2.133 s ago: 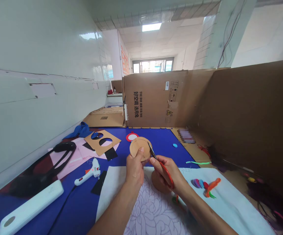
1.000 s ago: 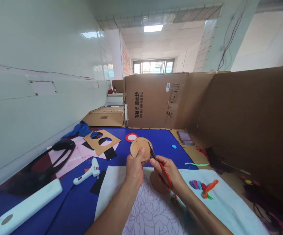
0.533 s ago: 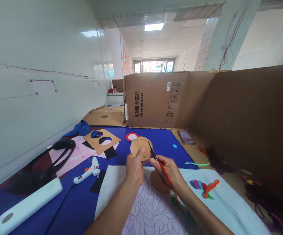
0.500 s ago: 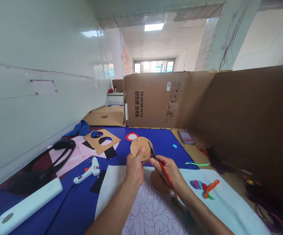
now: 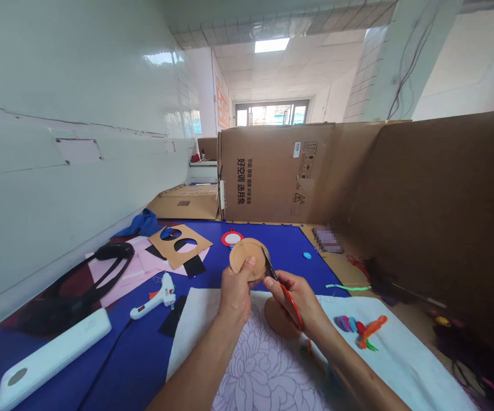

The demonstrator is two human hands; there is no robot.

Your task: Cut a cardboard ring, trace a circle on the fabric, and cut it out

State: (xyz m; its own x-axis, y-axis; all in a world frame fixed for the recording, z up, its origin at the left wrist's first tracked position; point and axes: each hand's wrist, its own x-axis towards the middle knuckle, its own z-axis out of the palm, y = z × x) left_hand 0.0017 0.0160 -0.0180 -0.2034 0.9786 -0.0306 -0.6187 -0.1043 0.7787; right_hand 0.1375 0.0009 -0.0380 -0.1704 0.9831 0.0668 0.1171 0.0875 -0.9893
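Observation:
My left hand (image 5: 236, 288) pinches a round brown cardboard disc (image 5: 243, 253) between thumb and fingers, and a smaller circle is drawn inside its edge. In my right hand (image 5: 292, 291) is a pair of scissors with red handles (image 5: 293, 313). The dark blades lie at the disc's right edge; whether they bite into it I cannot make out. Below the scissors a second brown disc (image 5: 278, 317) rests on a white cloth (image 5: 264, 365) with a flower line drawing, partly hidden by my right hand.
A white glue gun (image 5: 157, 298) with its cord lies on the blue table at left, near a long white device (image 5: 54, 359). Behind are a cardboard sheet with two holes (image 5: 174, 260) and pink sheets. Yarn pieces (image 5: 358, 328) lie at right. Tall cardboard (image 5: 268, 177) walls off the back.
The view has shifted slightly, so everything sits a little further right. Both hands keep their hold on the disc and scissors, with hardly any other visible movement.

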